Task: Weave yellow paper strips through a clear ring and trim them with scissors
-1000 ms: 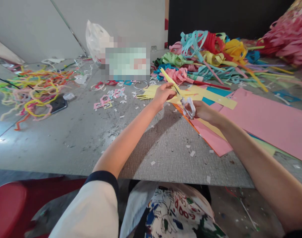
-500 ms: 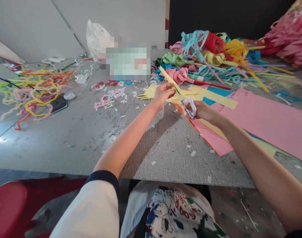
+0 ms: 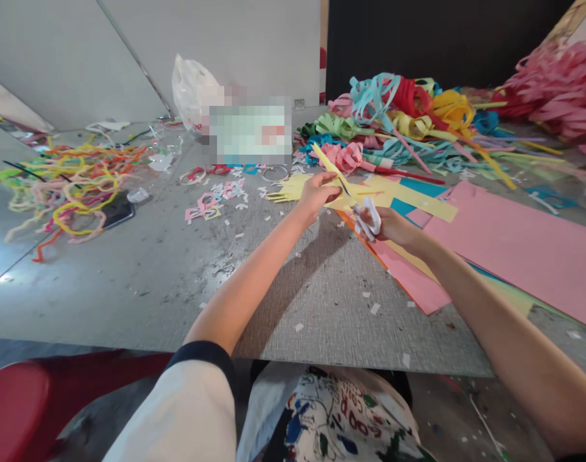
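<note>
My left hand (image 3: 319, 194) pinches a narrow yellow paper strip (image 3: 327, 162) that slants up to the left. The fingers of my right hand (image 3: 382, 224) are wrapped round the white handles of a pair of scissors (image 3: 368, 220). Its blades point up-left at the strip, close to my left fingertips; how far apart they are is hard to tell. Beneath both hands lie yellow paper (image 3: 403, 194) and a yellow piece with finger-like strips (image 3: 286, 188). Pink paper (image 3: 420, 282) with an orange edge lies under my right wrist.
Large pink sheets (image 3: 519, 247) lie at the right. Curled paper strips (image 3: 413, 122) are heaped behind. Fuzzy coloured stems (image 3: 81, 186) and a phone (image 3: 118, 214) are at the left. A plastic bag (image 3: 192, 93) stands at the back; a red stool (image 3: 18, 404) is below left.
The whole view has shifted slightly, so the table appears lower. Both hands keep their hold, and the scissor blades now show less beside the left fingertips.
</note>
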Action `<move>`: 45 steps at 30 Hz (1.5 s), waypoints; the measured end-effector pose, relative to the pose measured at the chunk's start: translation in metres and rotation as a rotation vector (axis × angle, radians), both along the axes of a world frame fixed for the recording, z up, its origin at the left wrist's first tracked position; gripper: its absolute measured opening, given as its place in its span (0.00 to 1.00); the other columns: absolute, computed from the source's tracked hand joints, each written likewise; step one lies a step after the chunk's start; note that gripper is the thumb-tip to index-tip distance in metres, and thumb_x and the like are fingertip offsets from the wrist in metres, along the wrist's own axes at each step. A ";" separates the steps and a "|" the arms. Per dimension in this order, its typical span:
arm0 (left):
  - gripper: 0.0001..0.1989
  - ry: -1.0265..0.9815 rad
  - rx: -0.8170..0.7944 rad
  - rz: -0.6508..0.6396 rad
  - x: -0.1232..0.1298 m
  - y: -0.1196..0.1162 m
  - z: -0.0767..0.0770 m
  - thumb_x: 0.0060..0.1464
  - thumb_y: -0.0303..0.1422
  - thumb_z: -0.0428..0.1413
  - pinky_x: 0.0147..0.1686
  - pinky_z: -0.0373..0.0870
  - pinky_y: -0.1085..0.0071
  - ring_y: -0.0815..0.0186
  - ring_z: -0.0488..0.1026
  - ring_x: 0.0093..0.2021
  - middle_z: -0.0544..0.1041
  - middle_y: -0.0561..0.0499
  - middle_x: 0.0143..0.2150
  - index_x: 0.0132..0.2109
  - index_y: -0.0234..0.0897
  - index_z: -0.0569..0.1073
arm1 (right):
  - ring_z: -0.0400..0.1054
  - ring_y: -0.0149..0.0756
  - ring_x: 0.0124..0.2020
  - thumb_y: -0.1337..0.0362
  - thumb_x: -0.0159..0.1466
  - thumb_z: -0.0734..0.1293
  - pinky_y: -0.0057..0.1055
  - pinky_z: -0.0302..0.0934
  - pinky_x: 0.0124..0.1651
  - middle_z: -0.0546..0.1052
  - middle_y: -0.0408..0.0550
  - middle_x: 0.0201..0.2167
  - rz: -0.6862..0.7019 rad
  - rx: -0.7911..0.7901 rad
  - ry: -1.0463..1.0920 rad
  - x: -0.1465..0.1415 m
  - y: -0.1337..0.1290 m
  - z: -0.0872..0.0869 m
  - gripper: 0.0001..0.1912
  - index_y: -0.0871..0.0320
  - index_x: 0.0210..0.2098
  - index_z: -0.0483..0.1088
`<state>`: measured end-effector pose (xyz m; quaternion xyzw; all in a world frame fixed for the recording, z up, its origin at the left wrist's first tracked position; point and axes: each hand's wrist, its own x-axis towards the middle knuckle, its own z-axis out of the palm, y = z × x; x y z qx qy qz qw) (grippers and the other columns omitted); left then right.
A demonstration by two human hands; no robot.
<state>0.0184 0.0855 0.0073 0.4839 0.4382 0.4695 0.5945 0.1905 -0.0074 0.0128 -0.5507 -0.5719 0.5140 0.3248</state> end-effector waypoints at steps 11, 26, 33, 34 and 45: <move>0.15 -0.036 -0.033 0.001 0.002 -0.004 0.001 0.58 0.16 0.58 0.45 0.73 0.77 0.75 0.76 0.37 0.82 0.40 0.56 0.51 0.30 0.78 | 0.60 0.30 0.21 0.52 0.67 0.73 0.31 0.54 0.25 0.70 0.45 0.23 -0.039 -0.031 0.022 -0.004 -0.003 0.005 0.17 0.55 0.32 0.66; 0.24 0.047 0.090 -0.019 -0.003 0.001 -0.003 0.51 0.17 0.60 0.52 0.76 0.69 0.64 0.82 0.50 0.77 0.38 0.68 0.56 0.33 0.80 | 0.58 0.32 0.21 0.54 0.70 0.70 0.33 0.53 0.25 0.67 0.44 0.19 0.027 0.015 -0.021 -0.003 -0.004 0.005 0.17 0.53 0.30 0.63; 0.25 0.098 0.071 -0.014 -0.002 0.005 -0.003 0.53 0.17 0.59 0.44 0.75 0.73 0.73 0.78 0.38 0.78 0.39 0.67 0.58 0.33 0.79 | 0.58 0.29 0.20 0.65 0.68 0.69 0.30 0.48 0.25 0.68 0.44 0.18 -0.072 -0.027 -0.026 -0.008 -0.003 0.005 0.12 0.55 0.30 0.64; 0.25 0.093 0.071 -0.014 -0.002 0.006 -0.003 0.52 0.16 0.59 0.44 0.75 0.74 0.74 0.78 0.38 0.78 0.39 0.67 0.57 0.32 0.79 | 0.58 0.29 0.20 0.66 0.68 0.69 0.30 0.47 0.25 0.68 0.43 0.18 -0.080 -0.032 -0.040 -0.009 -0.004 0.007 0.11 0.55 0.30 0.65; 0.24 0.090 0.062 -0.039 0.001 0.003 -0.001 0.50 0.15 0.58 0.42 0.74 0.74 0.75 0.77 0.35 0.81 0.41 0.62 0.54 0.32 0.79 | 0.61 0.29 0.20 0.66 0.70 0.63 0.30 0.49 0.25 0.70 0.45 0.20 -0.124 -0.027 0.089 -0.006 0.003 -0.008 0.13 0.55 0.27 0.64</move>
